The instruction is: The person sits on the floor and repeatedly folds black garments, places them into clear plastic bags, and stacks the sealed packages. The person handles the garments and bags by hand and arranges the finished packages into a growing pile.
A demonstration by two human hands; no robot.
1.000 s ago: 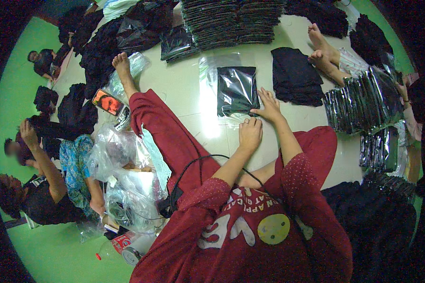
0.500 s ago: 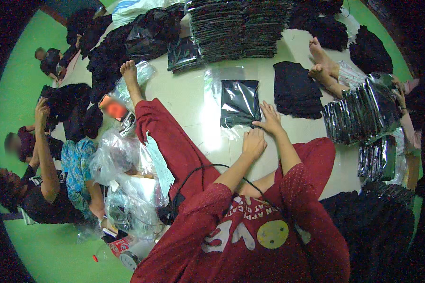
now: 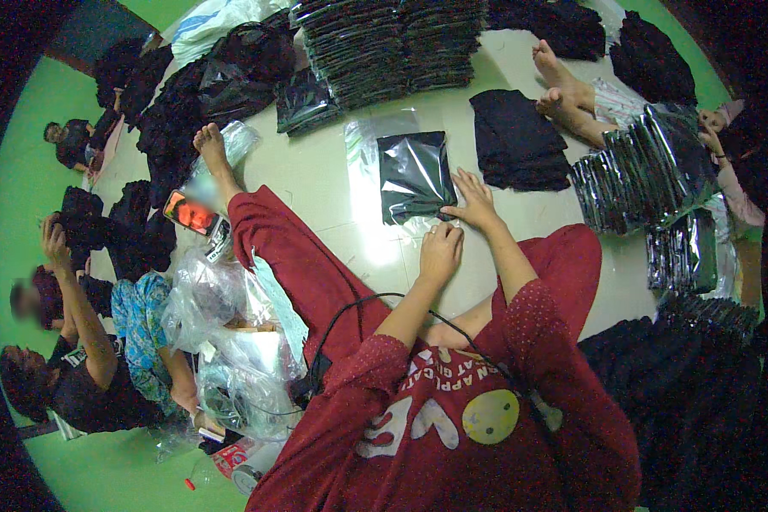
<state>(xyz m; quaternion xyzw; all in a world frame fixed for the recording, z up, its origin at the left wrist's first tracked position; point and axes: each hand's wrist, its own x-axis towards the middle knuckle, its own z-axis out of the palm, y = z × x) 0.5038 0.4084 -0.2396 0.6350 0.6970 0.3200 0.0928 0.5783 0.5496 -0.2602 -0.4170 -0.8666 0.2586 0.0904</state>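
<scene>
A folded black garment [image 3: 414, 175] in a clear plastic bag lies flat on the floor in front of me. At the bag's near edge, my left hand [image 3: 441, 250] is closed, its curled fingers on the plastic by the near right corner. My right hand [image 3: 474, 203] rests at the bag's right side, fingers spread and thumb down near that corner. To its right is a stack of folded black garments [image 3: 520, 141] without bags. Flat clear plastic bags [image 3: 363, 162] lie just left of the bagged garment.
Tall stacks of bagged black garments [image 3: 392, 47] stand beyond. More bagged stacks [image 3: 648, 175] are at the right, beside another person's bare feet [image 3: 563, 94]. Loose plastic [image 3: 205, 294], a phone [image 3: 189, 213] and a seated person [image 3: 77, 375] are at the left. A black cable [image 3: 341, 320] crosses my lap.
The whole view has shifted, so the floor items sit further left and higher. My left hand has turned slightly at the bag's near edge; my right hand stays spread beside it.
</scene>
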